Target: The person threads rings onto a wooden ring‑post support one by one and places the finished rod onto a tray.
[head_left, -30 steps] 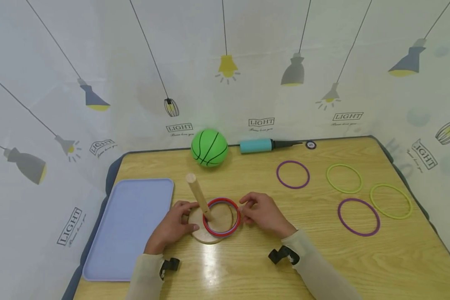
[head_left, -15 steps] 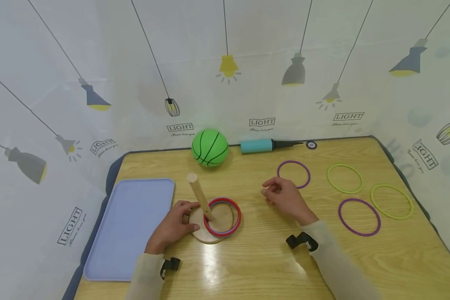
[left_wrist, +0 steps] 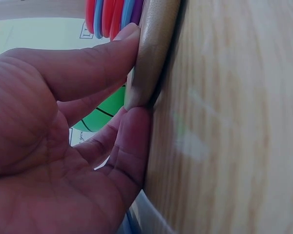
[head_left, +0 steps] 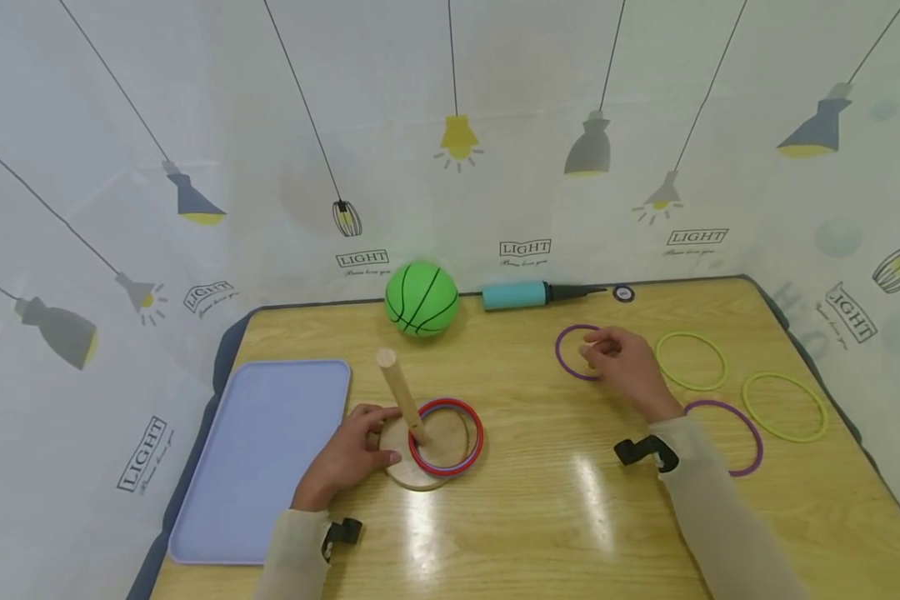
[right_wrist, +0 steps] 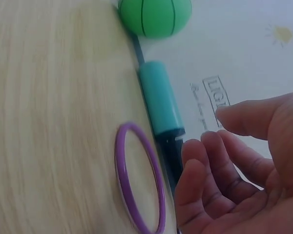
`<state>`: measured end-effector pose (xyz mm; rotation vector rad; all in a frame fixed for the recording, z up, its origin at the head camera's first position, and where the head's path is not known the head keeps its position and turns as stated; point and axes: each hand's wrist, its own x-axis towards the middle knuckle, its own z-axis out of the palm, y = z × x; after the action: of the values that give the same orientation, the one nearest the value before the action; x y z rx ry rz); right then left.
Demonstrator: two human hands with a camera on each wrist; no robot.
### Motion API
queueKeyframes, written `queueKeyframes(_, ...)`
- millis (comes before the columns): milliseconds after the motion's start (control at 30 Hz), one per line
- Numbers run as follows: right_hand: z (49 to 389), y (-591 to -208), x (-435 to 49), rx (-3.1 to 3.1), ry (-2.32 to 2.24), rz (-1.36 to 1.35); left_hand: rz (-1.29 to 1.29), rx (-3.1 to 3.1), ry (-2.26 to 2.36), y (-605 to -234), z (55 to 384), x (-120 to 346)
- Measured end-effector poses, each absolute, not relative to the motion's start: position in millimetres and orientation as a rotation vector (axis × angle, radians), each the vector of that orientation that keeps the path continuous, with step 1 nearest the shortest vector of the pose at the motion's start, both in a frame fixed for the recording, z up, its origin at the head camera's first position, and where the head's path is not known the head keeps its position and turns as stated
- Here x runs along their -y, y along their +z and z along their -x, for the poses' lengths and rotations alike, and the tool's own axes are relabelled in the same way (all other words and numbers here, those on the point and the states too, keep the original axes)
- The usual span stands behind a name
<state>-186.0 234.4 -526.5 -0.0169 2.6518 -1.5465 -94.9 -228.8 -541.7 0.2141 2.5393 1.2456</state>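
Observation:
My left hand holds the rim of a round wooden base, thumb and fingers set against its edge. An upright wooden peg stands on this base. Around the peg lies a stack of rings, with a red ring on top; the left wrist view shows red, blue and purple rings among them. Over a purple ring at mid-table hovers my right hand, its fingers loosely bent and holding nothing. In the right wrist view that purple ring lies flat, apart from the fingers.
Two yellow-green rings and another purple ring, partly behind the right forearm, lie at the right. A green ball and a blue hand pump sit along the back edge. A lavender tray is at the left.
My right hand has moved away from the ring stack, rightward and farther back, to above the purple ring. The left hand stays at the wooden base.

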Motion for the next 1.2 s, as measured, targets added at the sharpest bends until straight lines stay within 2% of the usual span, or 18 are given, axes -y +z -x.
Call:
queueKeyframes(633,205,-545,-272,-2.835,-1.323,-0.125,-0.198,-2.556,1.212,-544,95,227)
queueKeyframes(1200,213,-549,-272,-2.92,-1.012,-0.108,-0.207,-2.556,1.227,-541,94,228)
